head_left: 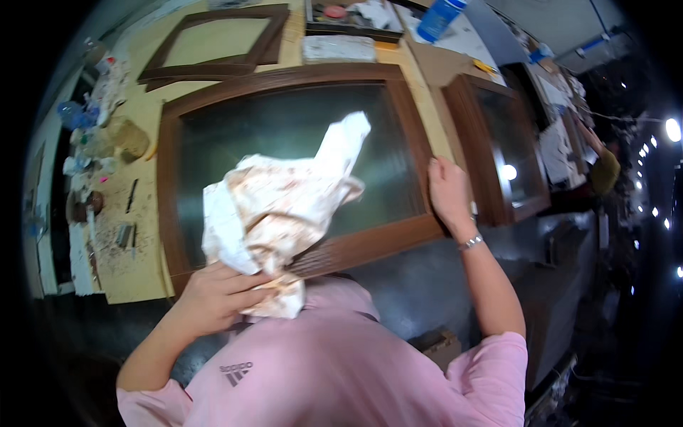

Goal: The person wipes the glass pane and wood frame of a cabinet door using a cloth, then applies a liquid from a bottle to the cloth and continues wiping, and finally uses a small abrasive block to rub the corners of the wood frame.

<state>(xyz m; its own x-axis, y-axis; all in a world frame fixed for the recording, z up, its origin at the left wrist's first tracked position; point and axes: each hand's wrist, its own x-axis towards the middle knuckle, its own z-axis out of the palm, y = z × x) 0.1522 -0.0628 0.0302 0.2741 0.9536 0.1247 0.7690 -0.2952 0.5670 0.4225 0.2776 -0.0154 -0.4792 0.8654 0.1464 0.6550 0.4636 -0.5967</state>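
A brown wood-framed glass panel (409, 135) lies in front of me on the work table. My left hand (220, 295), at its near left corner, is closed on a crumpled white cloth (284, 196) with brown stains. Most of the cloth spreads over the dark glass, and its lower end hangs over the panel's near rail. My right hand (449, 192) is closed on the panel's right edge near the front corner. Its fingertips are partly hidden.
Another brown framed glass panel (498, 149) stands at the right. Brown frames (213, 43) lie at the far left, near a tray of supplies (356, 18) and a blue bottle (440, 20). Jars and bottles (128, 139) line the left side. Another person (603, 167) is at the far right.
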